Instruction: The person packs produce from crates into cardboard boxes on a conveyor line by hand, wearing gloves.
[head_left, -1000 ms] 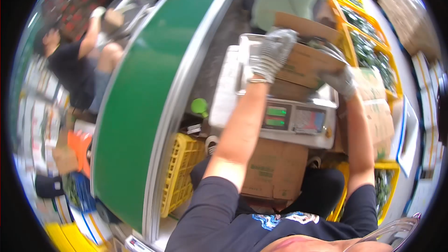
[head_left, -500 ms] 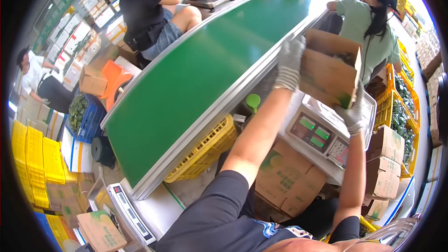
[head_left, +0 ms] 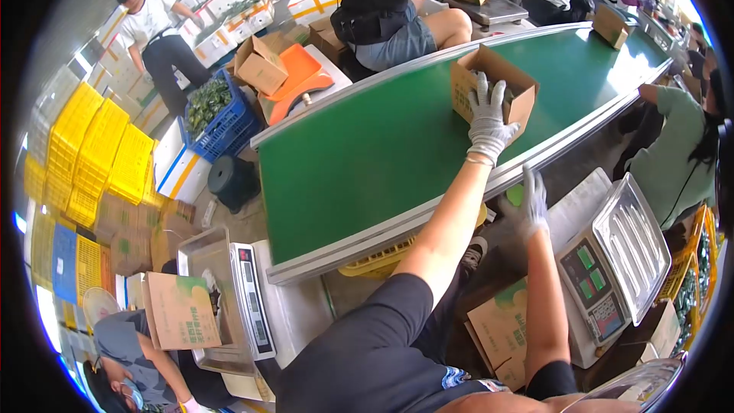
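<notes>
An open-topped cardboard box [head_left: 524, 112] stands on the green conveyor belt [head_left: 359, 168]. My left hand [head_left: 489, 118], in a grey-white knitted glove, grips its near side with the fingers reaching over the edge; the thumb side and most of the contents are hidden. Lower and to the right, my gloved right hand [head_left: 531, 203] is off the box, fingers stretched upward and holding nothing. It is close to the belt's metal rail, beside a small green round thing [head_left: 514, 196]. A digital scale [head_left: 587, 279] with a bare steel pan [head_left: 631, 237] stands right of that hand.
Another box [head_left: 610, 27] is farther along the belt. Folded cartons [head_left: 501, 329] lie below my right arm. A second scale [head_left: 252, 298] with a carton [head_left: 180, 310] stands at lower left, by a bending co-worker. Yellow crates [head_left: 99, 157] are stacked left; other people sit along the belt.
The cardboard box has gone from above the scale pan onto the belt, with my left hand on it. My right hand has let go and drawn away. The view has swung right.
</notes>
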Motion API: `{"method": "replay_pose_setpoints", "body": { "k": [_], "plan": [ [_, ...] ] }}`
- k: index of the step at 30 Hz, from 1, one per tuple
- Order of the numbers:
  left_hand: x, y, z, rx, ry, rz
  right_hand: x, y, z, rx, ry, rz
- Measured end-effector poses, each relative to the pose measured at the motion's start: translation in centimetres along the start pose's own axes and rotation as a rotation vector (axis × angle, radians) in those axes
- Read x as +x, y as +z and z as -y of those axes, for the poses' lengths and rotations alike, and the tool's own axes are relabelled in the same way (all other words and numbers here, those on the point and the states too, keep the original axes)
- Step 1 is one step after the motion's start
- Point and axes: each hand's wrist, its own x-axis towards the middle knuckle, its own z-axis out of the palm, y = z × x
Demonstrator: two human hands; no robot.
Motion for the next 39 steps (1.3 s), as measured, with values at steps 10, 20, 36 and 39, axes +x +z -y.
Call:
{"method": "replay_pose_setpoints", "body": {
  "k": [10,20,36,39],
  "plan": [
    [-4.0,-1.2,-15.7,-0.334,0.367,-0.088,-35.4,-5.8,-8.9,-0.527,0.94,0.265],
    [-9.6,2.7,-33.0,-0.546,1.128,0.155,-39.3,-8.2,-11.0,-0.186,1.19,0.068],
    [-31.2,4.3,-12.6,0.342,-0.098,1.358,-43.5,-10.5,-15.7,0.489,1.191,-0.414],
    [-35.2,3.1,-9.8,-0.026,-0.314,1.122,-40.3,-13.4,-12.5,0.608,1.166,-0.278]
  ]
}}
